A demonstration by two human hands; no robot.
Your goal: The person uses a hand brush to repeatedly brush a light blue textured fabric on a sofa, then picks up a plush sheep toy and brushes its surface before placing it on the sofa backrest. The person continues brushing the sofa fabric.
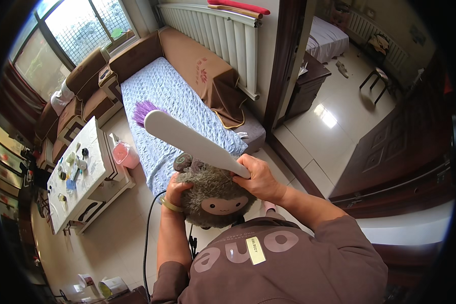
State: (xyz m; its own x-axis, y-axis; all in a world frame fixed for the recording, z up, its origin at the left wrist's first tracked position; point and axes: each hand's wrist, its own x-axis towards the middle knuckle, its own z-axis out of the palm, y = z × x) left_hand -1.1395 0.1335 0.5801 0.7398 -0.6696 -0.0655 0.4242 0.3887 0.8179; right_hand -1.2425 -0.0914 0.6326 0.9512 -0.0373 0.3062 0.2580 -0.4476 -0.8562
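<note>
My right hand (260, 178) is closed around the handle of a white brush (190, 142) with purple bristles, which show at its far end. The brush slants up and to the left, over the top of a grey-green plush toy (212, 193). That toy has a pale smiling face turned towards me and a spiral-marked piece on its head. Gripping the toy's left side is my left hand (176, 190), with a pale bangle at the wrist. Its fingertips are partly hidden by the fur.
Before me stands a daybed with a blue quilted cover (167, 91). A marble-topped coffee table (87, 163) with jars and bottles is at left, beside a pink bin (125, 155). A black cable (146, 235) hangs near my left arm. A doorway (285, 76) is at right.
</note>
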